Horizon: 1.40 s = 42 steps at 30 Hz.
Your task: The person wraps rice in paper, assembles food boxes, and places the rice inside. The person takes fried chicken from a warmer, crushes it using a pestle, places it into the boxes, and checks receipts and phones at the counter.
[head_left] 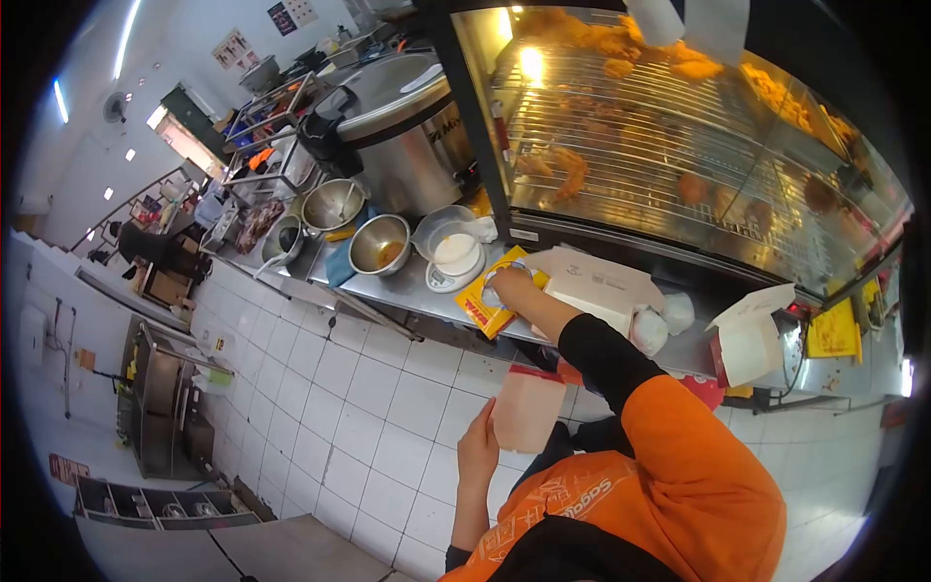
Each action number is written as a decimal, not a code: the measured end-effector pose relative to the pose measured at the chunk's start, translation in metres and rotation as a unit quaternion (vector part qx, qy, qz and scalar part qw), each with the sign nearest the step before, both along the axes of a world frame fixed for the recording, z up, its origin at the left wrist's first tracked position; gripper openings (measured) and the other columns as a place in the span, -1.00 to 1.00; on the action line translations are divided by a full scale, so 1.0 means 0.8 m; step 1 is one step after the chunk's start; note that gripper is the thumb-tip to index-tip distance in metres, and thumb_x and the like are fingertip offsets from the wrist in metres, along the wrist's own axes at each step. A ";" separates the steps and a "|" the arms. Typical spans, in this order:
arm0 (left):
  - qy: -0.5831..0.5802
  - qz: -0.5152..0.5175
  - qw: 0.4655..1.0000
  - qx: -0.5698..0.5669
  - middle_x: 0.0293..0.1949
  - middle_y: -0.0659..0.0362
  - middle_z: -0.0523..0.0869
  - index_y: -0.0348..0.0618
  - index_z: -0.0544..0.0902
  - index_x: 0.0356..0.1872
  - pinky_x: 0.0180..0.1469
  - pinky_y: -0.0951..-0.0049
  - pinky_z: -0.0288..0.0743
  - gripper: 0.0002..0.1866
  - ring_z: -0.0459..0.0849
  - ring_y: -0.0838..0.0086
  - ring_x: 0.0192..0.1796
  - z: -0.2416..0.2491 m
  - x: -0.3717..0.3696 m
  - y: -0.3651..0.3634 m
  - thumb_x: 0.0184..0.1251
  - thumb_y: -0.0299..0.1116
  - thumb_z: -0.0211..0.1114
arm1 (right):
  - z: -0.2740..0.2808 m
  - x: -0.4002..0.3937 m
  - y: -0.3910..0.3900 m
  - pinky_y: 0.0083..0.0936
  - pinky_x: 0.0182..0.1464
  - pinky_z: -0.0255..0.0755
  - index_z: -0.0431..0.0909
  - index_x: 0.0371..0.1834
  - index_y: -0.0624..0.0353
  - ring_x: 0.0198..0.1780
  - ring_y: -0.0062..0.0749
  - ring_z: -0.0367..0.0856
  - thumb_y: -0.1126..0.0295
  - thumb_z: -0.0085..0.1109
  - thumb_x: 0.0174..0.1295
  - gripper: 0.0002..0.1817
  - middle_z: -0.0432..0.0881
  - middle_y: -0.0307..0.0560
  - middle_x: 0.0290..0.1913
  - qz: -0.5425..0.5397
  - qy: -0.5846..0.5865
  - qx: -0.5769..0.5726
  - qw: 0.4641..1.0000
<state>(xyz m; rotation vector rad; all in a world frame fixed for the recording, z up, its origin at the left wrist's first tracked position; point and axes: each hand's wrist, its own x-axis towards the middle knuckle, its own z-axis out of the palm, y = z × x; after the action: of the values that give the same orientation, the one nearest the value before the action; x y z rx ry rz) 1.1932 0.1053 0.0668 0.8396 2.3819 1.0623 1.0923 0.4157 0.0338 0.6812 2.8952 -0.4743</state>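
My left hand [478, 444] is closed on the side of a pale paper food box [529, 415] with a red upper edge, held out in front of my body above the floor. My right hand [512, 287] reaches over the counter, its fingers bent down at a small round container [491, 294] on a yellow printed packet [482, 312]; I cannot tell what those fingers grip. Just right of it lies an opened white cardboard box [596, 281]. A white kitchen scale [456, 275] with a clear plastic bowl [438, 225] is on the other side.
A glass warming cabinet [621, 145] with fried food on racks stands behind the counter. Left of it are a large steel cooker [402, 145] and steel bowls [379, 244]. Wrapped white bundles [648, 332] and another open box [752, 344] are at right. White floor tiles [359, 417] lie below.
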 end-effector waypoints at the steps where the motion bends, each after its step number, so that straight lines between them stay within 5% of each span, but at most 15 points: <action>1: -0.021 0.012 1.000 -0.019 0.09 -0.09 0.65 -0.02 0.50 0.30 0.10 0.13 0.53 -0.61 0.64 -0.04 0.10 -0.003 0.004 -0.011 0.52 -0.35 -0.01 | -0.017 -0.002 0.004 -0.23 -0.01 0.56 0.72 -0.06 0.05 -0.01 -0.11 0.70 0.40 0.16 0.19 -0.73 0.72 0.03 -0.07 0.043 0.030 0.057 0.997; 4: -0.066 0.043 0.995 -0.058 0.09 -0.10 0.66 -0.02 0.50 0.31 0.11 0.13 0.52 -0.61 0.63 -0.04 0.11 -0.003 0.013 -0.037 0.52 -0.35 -0.01 | -0.055 -0.016 0.021 -0.23 -0.05 0.56 0.73 -0.11 0.07 -0.05 -0.08 0.71 0.37 0.14 0.20 -0.75 0.73 0.01 -0.13 0.119 0.056 0.122 0.984; 9: -0.068 0.038 0.997 -0.030 0.10 -0.07 0.66 -0.03 0.51 0.29 0.10 0.17 0.54 -0.62 0.64 -0.03 0.11 0.009 0.026 -0.055 0.50 -0.38 0.00 | -0.058 -0.036 0.054 -0.20 -0.13 0.60 0.72 -0.34 0.07 -0.15 -0.07 0.74 0.34 0.32 0.05 -0.87 0.73 0.05 -0.28 0.095 0.106 0.020 0.990; 12: -0.017 -0.073 0.996 0.044 0.09 -0.02 0.68 -0.01 0.52 0.26 0.07 0.21 0.57 -0.59 0.66 0.01 0.08 0.009 0.026 -0.031 0.42 -0.44 0.06 | -0.041 -0.039 0.069 -0.19 -0.16 0.59 0.71 -0.39 0.02 -0.20 -0.07 0.73 0.32 0.39 0.01 -0.89 0.72 0.04 -0.32 0.120 0.108 0.052 0.985; 16: 0.089 -0.266 0.959 -0.035 0.02 0.08 0.70 0.09 0.51 0.27 -0.11 0.25 0.65 -0.50 0.75 0.16 -0.09 0.029 0.038 0.056 0.28 -0.46 0.12 | 0.004 -0.041 0.065 -0.19 -0.19 0.58 0.71 -0.43 0.02 -0.24 -0.08 0.73 0.26 0.50 -0.08 -0.81 0.72 0.00 -0.35 0.126 0.081 0.031 0.988; 22: 0.254 -0.343 0.904 0.017 0.05 0.15 0.67 0.08 0.55 0.21 -0.24 0.27 0.65 -0.57 0.76 0.24 -0.22 -0.036 0.025 0.173 0.29 -0.40 0.11 | 0.077 -0.049 0.086 -0.20 -0.20 0.58 0.73 -0.44 0.05 -0.28 -0.13 0.73 0.22 0.48 -0.08 -0.80 0.73 -0.01 -0.39 0.229 0.002 0.046 0.972; 24: 0.336 -0.346 0.875 0.032 0.08 0.17 0.66 0.06 0.56 0.19 -0.24 0.26 0.65 -0.58 0.76 0.25 -0.20 -0.047 0.013 0.194 0.29 -0.39 0.11 | 0.099 -0.051 0.100 -0.21 -0.20 0.58 0.72 -0.41 0.08 -0.27 -0.14 0.72 0.22 0.41 0.00 -0.80 0.71 0.00 -0.40 0.149 0.115 -0.050 0.981; 27: 0.285 -0.367 0.885 -0.019 0.26 0.13 0.58 0.08 0.58 0.18 -0.21 0.23 0.67 -0.57 0.78 0.20 -0.24 -0.026 -0.005 0.208 0.27 -0.40 0.11 | 0.122 -0.047 0.111 -0.24 -0.17 0.56 0.66 -0.32 0.15 -0.25 -0.15 0.69 0.21 0.25 0.17 -0.77 0.68 0.01 -0.38 0.091 0.223 -0.131 0.962; 29: 0.271 -0.381 0.880 -0.080 0.37 0.09 0.48 0.11 0.58 0.17 -0.20 0.24 0.68 -0.57 0.79 0.15 -0.27 -0.019 -0.016 0.211 0.25 -0.40 0.11 | 0.150 -0.033 0.107 -0.29 -0.17 0.53 0.57 -0.23 0.18 -0.26 -0.16 0.65 0.19 0.15 0.28 -0.74 0.65 0.02 -0.32 0.062 0.338 -0.264 0.901; 30: 0.266 -0.380 0.882 -0.081 0.35 0.09 0.49 0.12 0.60 0.15 -0.17 0.22 0.66 -0.59 0.78 0.14 -0.23 -0.016 -0.023 0.212 0.26 -0.41 0.09 | 0.181 -0.011 0.094 -0.35 -0.16 0.50 0.50 -0.19 0.18 -0.24 -0.32 0.66 0.18 0.08 0.36 -0.74 0.65 -0.04 -0.28 0.014 0.461 -0.185 0.868; 33: 0.250 -0.378 0.888 -0.080 0.34 0.09 0.50 0.14 0.62 0.10 -0.13 0.17 0.64 -0.62 0.76 0.12 -0.14 -0.019 -0.015 0.218 0.30 -0.42 0.05 | 0.214 0.044 0.119 -0.45 -0.18 0.45 0.44 -0.23 0.18 -0.24 -0.52 0.55 0.30 0.13 0.34 -0.82 0.58 -0.17 -0.32 0.043 0.396 -0.163 0.902; 38: 0.236 -0.383 0.886 -0.113 0.45 0.11 0.36 0.15 0.60 0.15 -0.11 0.18 0.65 -0.56 0.75 0.15 -0.07 -0.007 -0.039 0.211 0.23 -0.45 0.09 | 0.241 0.155 0.113 -0.50 -0.27 0.36 0.36 -0.32 0.19 -0.34 -0.56 0.38 0.57 0.11 0.17 -0.88 0.45 -0.25 -0.39 0.060 0.494 -0.263 0.826; 39: 0.227 -0.383 0.888 -0.113 0.44 0.10 0.37 0.15 0.61 0.13 -0.06 0.14 0.62 -0.55 0.72 0.09 -0.01 0.014 -0.042 0.202 0.24 -0.49 0.06 | 0.249 0.200 0.097 -0.50 -0.30 0.32 0.34 -0.33 0.18 -0.37 -0.55 0.35 0.65 0.04 0.08 -0.85 0.41 -0.23 -0.42 0.067 0.522 -0.140 0.839; 42: 0.184 -0.353 0.914 -0.081 0.44 0.09 0.37 0.14 0.63 0.12 -0.01 0.16 0.60 -0.54 0.70 0.07 0.04 0.064 -0.060 0.165 0.23 -0.52 0.06 | 0.238 0.347 0.029 -0.20 -0.20 0.48 0.41 -0.01 0.00 -0.23 -0.03 0.64 0.25 0.22 0.07 -0.60 0.58 -0.01 -0.30 -0.075 0.228 -0.029 0.970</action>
<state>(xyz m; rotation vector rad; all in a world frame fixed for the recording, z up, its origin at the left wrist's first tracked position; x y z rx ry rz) 1.1455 0.2369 0.1178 1.7739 2.0866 0.4295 1.3702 0.4392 0.2245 0.8882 3.2441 -0.8310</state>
